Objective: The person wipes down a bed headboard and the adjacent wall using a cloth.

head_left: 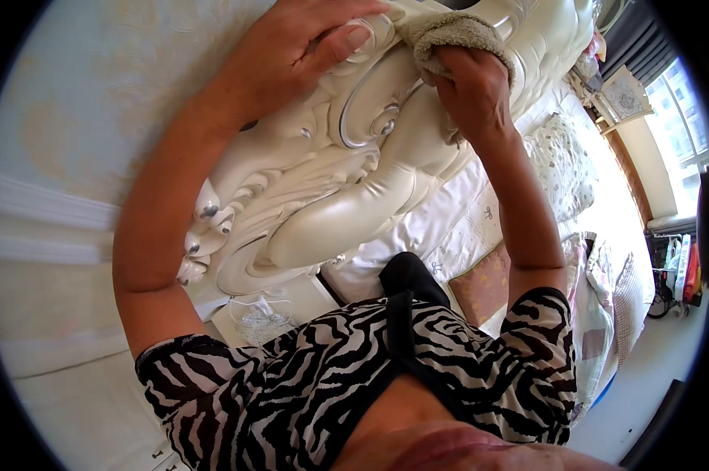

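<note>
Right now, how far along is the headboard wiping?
Done: I can't tell; no visible mark separates wiped from unwiped parts of the headboard.

In hand: the right hand presses a bunched cloth to the upper edge, while the left hand is on the carving beside it, holding no cloth.

Left: perhaps the lower scrollwork and the tufted padding, where the cloth isn't; either may be finished.

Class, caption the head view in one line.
Right hand holds a beige fluffy cloth on an ornate cream headboard; left hand alongside.
</note>
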`<control>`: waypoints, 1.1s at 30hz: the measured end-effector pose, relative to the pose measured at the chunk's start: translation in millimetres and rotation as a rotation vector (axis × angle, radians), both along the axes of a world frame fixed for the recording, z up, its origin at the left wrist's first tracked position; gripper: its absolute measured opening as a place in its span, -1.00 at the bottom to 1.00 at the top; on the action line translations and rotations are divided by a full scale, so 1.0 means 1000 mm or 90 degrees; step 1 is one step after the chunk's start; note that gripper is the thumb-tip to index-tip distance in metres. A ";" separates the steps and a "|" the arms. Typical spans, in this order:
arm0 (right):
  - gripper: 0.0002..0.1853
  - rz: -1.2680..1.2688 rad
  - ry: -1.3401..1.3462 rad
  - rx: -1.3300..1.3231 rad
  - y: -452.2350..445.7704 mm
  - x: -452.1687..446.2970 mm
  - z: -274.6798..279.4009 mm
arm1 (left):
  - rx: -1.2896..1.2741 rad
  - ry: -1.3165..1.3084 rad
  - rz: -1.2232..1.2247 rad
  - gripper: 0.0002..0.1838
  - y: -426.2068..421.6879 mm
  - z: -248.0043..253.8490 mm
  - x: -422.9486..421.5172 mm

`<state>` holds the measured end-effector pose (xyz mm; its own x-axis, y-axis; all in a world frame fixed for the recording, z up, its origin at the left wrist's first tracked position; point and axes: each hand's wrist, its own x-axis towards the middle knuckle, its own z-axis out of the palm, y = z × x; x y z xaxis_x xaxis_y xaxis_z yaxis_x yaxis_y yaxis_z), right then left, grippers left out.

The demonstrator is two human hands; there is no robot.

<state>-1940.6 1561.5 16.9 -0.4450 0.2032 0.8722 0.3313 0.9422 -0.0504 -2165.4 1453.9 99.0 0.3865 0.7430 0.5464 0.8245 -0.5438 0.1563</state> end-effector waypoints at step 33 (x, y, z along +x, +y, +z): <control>-0.80 0.017 0.055 0.009 0.033 -0.004 -0.007 | -0.009 -0.019 -0.053 -0.55 0.009 -0.007 -0.009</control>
<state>-1944.6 1594.4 9.8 -0.3725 0.1792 0.9106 0.3014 0.9514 -0.0639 -2174.7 1462.7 92.0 0.4306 0.7174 0.5476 0.7718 -0.6072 0.1886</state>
